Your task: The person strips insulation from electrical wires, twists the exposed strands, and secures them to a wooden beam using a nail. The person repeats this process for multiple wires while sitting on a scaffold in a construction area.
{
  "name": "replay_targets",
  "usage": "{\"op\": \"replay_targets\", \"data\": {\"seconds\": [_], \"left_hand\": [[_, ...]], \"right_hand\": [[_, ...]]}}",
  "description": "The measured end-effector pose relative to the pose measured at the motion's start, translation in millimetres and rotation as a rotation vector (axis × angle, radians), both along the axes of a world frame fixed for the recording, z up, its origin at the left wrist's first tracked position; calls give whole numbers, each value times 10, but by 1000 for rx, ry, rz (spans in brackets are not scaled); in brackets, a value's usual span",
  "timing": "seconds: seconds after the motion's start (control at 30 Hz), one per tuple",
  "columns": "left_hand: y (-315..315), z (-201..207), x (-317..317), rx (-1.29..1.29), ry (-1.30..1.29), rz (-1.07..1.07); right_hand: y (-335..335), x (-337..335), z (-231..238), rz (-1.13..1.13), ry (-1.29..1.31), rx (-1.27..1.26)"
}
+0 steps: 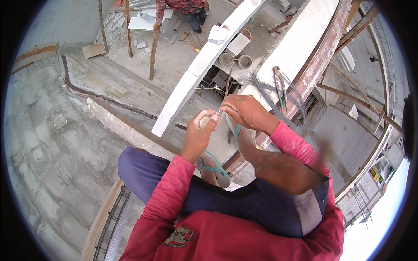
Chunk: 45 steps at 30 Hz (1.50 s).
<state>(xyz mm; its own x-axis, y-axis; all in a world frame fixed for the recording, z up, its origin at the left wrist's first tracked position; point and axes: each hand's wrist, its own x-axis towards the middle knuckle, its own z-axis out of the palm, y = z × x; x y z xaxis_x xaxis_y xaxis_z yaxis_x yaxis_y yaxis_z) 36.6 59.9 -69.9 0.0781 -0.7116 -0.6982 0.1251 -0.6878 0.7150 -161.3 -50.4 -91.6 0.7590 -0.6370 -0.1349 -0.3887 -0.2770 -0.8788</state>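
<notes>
"What do you have at the centre?"

"I have a pale, roundish piece [203, 122] in my left hand [197, 132], left of the pincers [279, 87] and nearer me; the fingers curl closed around it."

"And the right hand [247, 112]?"

"Also left of the pincers, but closer to them. Its fingers are drawn together, tips right beside the left hand's. What they pinch is too small for me to tell."

"What's around the pincers?"

"A loose bundle of thin grey wire [264, 90], spread about them on a white ledge [305, 37]."

"Farther out?"

"Left of the pincers and beyond, I see two round containers [244, 61], then a white block wall [191, 71]. Farthest from the pincers, a co-worker [179, 4] in a checked red shirt has a hand on a wooden post [154, 54]."
</notes>
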Motion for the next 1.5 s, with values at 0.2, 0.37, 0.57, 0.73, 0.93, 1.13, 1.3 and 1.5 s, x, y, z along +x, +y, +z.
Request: {"op": "replay_targets", "data": {"seconds": [0.2,0.37,0.57,0.73,0.93,1.13,1.3,1.5], "left_hand": [[-47,10,204,-55,161,-55],[26,230,386,-47,320,-61],[39,540,462,-29,521,35],[-34,653,484,-158,425,57],[-52,903,471,-206,56,-32],[-95,1084,517,-216,-168,-300],[-97,1115,704,-283,-76,-492],[-31,1105,774,-166,201,-234]], "right_hand": [[-232,55,124,158,55,114],[-299,195,513,-127,-395,963],[-335,504,789,-67,-818,1451],[-309,680,882,-171,-633,1219],[-272,777,953,-185,-522,1029],[-201,872,1088,-69,-455,887],[-247,939,1195,71,-422,695],[-374,1032,1276,-76,-397,930]]}}
